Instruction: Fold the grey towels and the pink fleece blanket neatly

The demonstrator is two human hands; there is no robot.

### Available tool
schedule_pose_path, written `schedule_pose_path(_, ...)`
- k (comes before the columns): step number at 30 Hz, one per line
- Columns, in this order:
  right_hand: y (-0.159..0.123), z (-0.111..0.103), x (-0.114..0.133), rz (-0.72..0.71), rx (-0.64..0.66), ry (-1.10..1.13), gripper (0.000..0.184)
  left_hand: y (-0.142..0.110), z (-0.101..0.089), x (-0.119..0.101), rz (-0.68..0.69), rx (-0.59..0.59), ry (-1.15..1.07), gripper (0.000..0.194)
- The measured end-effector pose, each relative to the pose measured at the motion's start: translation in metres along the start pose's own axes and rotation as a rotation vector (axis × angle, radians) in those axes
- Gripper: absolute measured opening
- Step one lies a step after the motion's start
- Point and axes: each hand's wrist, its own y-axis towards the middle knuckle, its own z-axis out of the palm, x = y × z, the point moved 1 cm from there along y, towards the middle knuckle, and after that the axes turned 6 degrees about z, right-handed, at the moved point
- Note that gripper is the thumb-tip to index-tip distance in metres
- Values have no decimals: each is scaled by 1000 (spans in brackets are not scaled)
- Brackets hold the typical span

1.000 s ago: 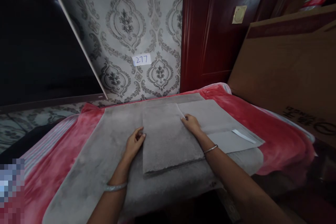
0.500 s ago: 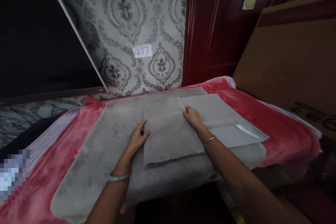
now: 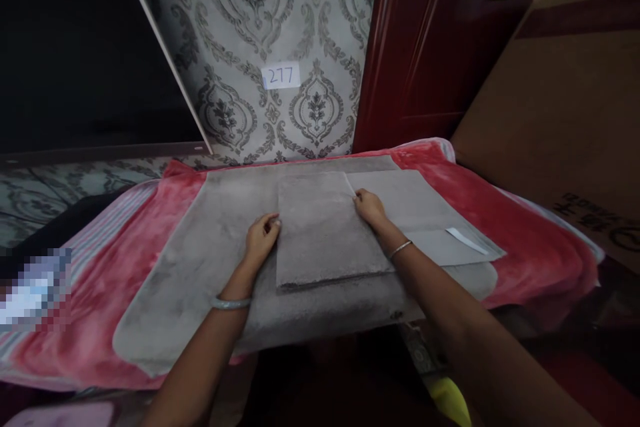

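Observation:
A folded grey plush mat (image 3: 325,233) lies on a larger grey plush mat (image 3: 200,267). Part of the folded piece extends to the right, showing a smooth light grey underside (image 3: 440,203) with a white tag (image 3: 465,240). At the left fold, my left hand (image 3: 263,238) has its fingers drawn together on the edge. My right hand (image 3: 370,205) pinches the edge of the top layer on its right side, between thumb and fingers. Both wrists wear bangles.
Under the mats spreads a red and pink blanket (image 3: 525,227). A dark screen (image 3: 95,53) stands at the left back, against patterned wallpaper with a "277" paper label (image 3: 281,75). A large cardboard box (image 3: 565,113) leans at the right, near a dark red door (image 3: 425,47).
My left hand's fingers were apart beside the fold and are now closed at its edge. The right hand keeps its pinch. The camera view has shifted slightly.

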Motion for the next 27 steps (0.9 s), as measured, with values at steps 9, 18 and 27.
schedule_pose_path(9,-13,18,48,-708,25,-112,58,-34,37,-75,443,448,466,66)
schedule_pose_path(18,-10,48,37,-698,131,-184,61,-49,47,-76,395,570,501,68)
schedule_pose_path(27,-12,47,37,-712,125,-147,58,-36,35,-64,403,481,292,47)
